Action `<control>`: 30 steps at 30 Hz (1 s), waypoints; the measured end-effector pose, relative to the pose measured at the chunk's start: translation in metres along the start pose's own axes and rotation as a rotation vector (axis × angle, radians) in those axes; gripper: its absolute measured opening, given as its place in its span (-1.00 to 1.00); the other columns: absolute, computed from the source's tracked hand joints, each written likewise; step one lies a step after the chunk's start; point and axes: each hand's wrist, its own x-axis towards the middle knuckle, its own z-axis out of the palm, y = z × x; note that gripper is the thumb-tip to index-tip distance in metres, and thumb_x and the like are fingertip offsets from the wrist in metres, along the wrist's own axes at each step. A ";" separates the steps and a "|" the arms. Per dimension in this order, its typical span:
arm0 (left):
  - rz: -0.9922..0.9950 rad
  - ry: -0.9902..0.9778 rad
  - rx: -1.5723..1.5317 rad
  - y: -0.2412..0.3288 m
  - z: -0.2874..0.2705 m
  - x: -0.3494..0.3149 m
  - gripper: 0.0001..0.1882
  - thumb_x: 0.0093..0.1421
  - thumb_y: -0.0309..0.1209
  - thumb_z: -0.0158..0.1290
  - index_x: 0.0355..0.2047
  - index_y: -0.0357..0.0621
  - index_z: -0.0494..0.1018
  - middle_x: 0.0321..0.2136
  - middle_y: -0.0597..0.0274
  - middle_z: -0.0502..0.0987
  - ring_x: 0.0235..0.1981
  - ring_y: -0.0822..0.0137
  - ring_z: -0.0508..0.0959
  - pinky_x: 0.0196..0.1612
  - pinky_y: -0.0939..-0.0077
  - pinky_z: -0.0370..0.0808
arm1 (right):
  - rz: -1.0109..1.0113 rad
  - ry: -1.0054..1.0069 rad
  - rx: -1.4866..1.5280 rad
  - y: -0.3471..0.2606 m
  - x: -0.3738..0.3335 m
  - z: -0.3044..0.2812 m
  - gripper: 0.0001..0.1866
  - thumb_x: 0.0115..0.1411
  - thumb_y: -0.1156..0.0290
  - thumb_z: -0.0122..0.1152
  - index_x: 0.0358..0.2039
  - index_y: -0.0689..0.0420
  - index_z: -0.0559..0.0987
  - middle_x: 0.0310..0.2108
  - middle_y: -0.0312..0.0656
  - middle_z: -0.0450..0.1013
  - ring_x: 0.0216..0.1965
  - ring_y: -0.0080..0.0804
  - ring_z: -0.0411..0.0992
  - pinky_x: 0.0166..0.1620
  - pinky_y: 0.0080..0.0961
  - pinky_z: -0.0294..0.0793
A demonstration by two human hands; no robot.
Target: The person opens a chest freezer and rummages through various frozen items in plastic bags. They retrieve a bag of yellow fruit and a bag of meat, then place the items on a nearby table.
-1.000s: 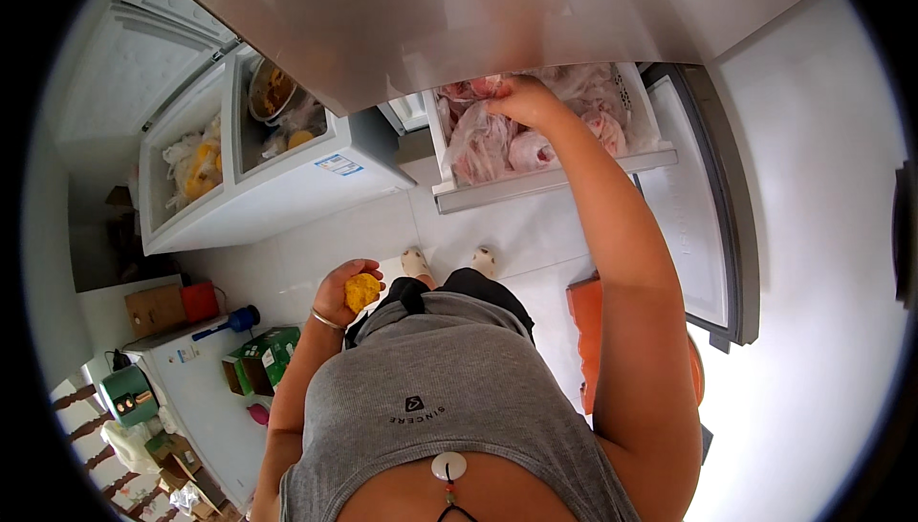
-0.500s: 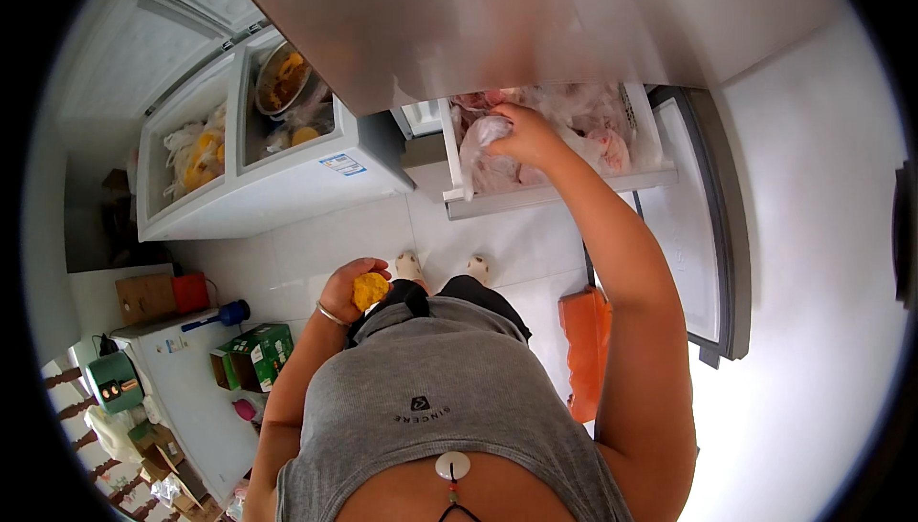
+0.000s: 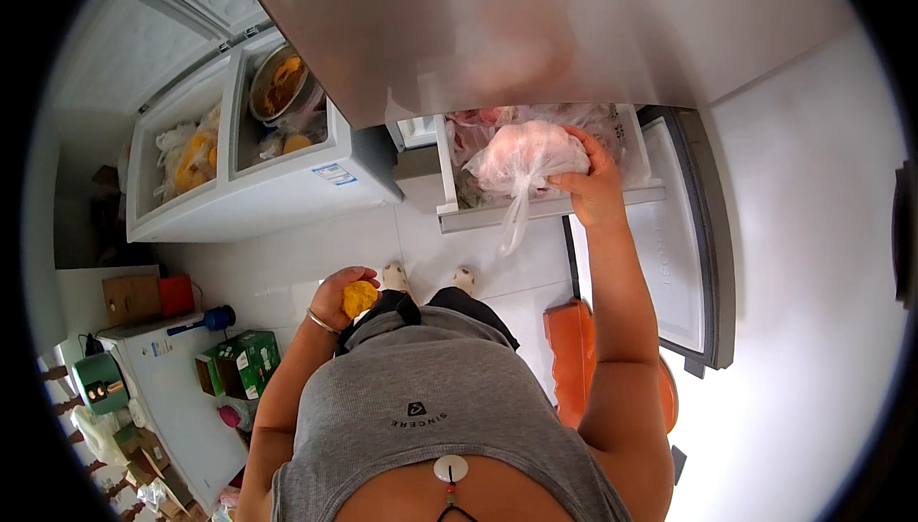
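Now right hand [image 3: 591,178], grip clamped on pink-filled bag [image 3: 521,154], has raised it over drawer [image 3: 469,221], apparently free of other bags [image 3: 466,138]; left hand [image 3: 331,298] clasps yellow lump [image 3: 360,299].

Over the floor [image 3: 354,230], between the left hand [image 3: 333,296] and the drawer [image 3: 588,205], there is room for a hand to pass. The plastic bag [image 3: 521,157] and right hand [image 3: 595,185] block much of the drawer's opening — the steel panel [image 3: 516,30] hides its back — and the open door [image 3: 681,235] stands to the right.
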 end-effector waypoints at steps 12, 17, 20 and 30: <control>0.008 -0.041 0.034 0.006 0.007 -0.001 -0.74 0.14 -0.32 0.00 -0.32 -0.32 0.44 -0.41 0.03 0.52 -0.39 0.19 0.55 -0.31 0.33 0.55 | -0.201 -0.080 -0.015 0.014 -0.017 0.004 -0.31 -0.37 0.72 0.29 -0.06 0.21 0.45 -0.17 -0.26 0.42 -0.13 -0.49 0.38 -0.05 -0.56 0.39; 0.003 -0.028 0.029 0.002 0.003 -0.003 -0.74 0.14 -0.33 0.00 -0.31 -0.32 0.44 -0.40 0.02 0.52 -0.39 0.17 0.55 -0.32 0.33 0.55 | -0.027 0.093 0.094 0.015 -0.017 0.009 -0.38 -0.24 0.67 0.29 -0.05 0.26 0.42 -0.18 -0.18 0.43 -0.15 -0.42 0.41 -0.07 -0.51 0.42; 0.015 -0.018 0.036 -0.001 0.000 -0.003 -0.74 0.15 -0.31 0.00 -0.31 -0.30 0.45 -0.41 0.04 0.53 -0.40 0.18 0.56 -0.36 0.35 0.55 | 0.024 0.169 -0.049 0.015 -0.003 0.010 -0.42 -0.17 0.59 0.31 -0.05 0.31 0.41 -0.18 -0.11 0.43 -0.17 -0.36 0.43 -0.08 -0.47 0.44; -0.016 0.010 0.070 0.007 0.020 -0.010 -0.74 0.16 -0.31 -0.02 -0.31 -0.29 0.44 -0.42 0.05 0.53 -0.41 0.17 0.57 -0.38 0.37 0.54 | -0.070 -0.018 -1.107 0.046 0.046 0.034 -0.40 -0.19 0.22 0.35 -0.14 0.31 0.45 -0.24 0.10 0.46 -0.17 -0.10 0.44 -0.11 -0.31 0.42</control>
